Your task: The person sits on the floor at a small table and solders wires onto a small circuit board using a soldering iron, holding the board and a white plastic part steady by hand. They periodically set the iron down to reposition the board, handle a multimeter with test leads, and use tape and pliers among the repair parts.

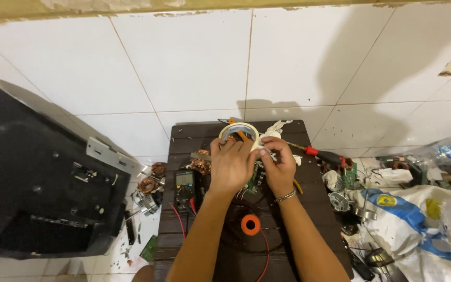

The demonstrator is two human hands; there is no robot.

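Meanwhile, above the far end of a dark slatted surface (184, 141), the left hand (230, 164) and right hand (279, 167) both grip a roll of pale tape (239, 133), seemingly light and stiff-cored, best held by its rim.

Multimeter (185, 187), screwdriver (323, 154), plastic bottle (446, 150)

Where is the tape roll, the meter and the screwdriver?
Tape roll (239, 127), head view, on the top of its pale ring.
Meter (184, 187), head view, on the middle of its dark body.
Screwdriver (325, 155), head view, on its red and black handle.
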